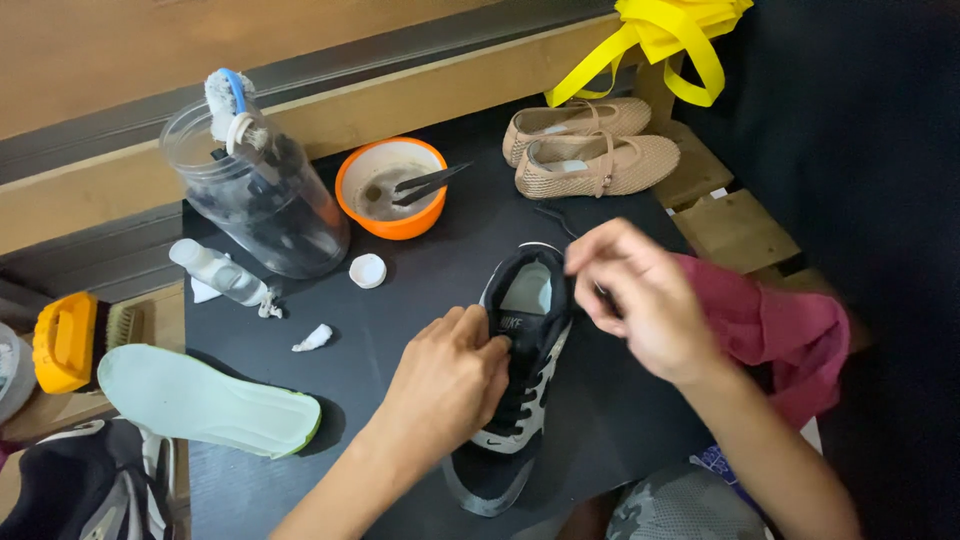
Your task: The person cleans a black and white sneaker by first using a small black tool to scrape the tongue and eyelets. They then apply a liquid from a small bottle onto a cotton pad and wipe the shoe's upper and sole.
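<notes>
Your left hand lay on the black and grey sneaker, its fingers curled and pinching the tongue near the top of the laces. Your right hand hovered just beyond the shoe's collar with fingertips drawn together; it was blurred, so you could not tell for sure what it pinched, though a thin black lace trailed away past it. The sneaker sat on the dark counter directly under both hands, toe toward you. A pink cloth lay beside your right wrist. Beyond your left hand stood an orange bowl and a clear plastic jar; to its outer side lay a pale green insole. A pair of tan woven shoes rested beyond your right hand.
</notes>
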